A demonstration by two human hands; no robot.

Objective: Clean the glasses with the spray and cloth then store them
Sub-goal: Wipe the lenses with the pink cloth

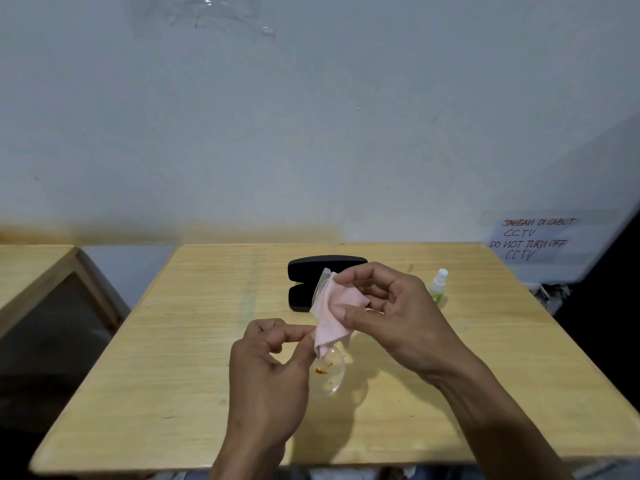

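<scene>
My right hand (391,306) pinches a pink cloth (330,315) together with a clear plastic sleeve (320,285) above the table's middle. My left hand (273,368) holds the clear-framed glasses (327,372) by one lens, and that lens carries a reddish smear. The cloth's lower corner hangs down onto the glasses. Behind the hands, a black glasses case (311,278) lies open on the table. A small spray bottle (438,285) with a white cap and green label stands to the right of my right hand.
The wooden table (173,341) ends at a white wall. A second wooden table (38,271) stands at the left across a gap. A handwritten paper notice (533,239) hangs at the right.
</scene>
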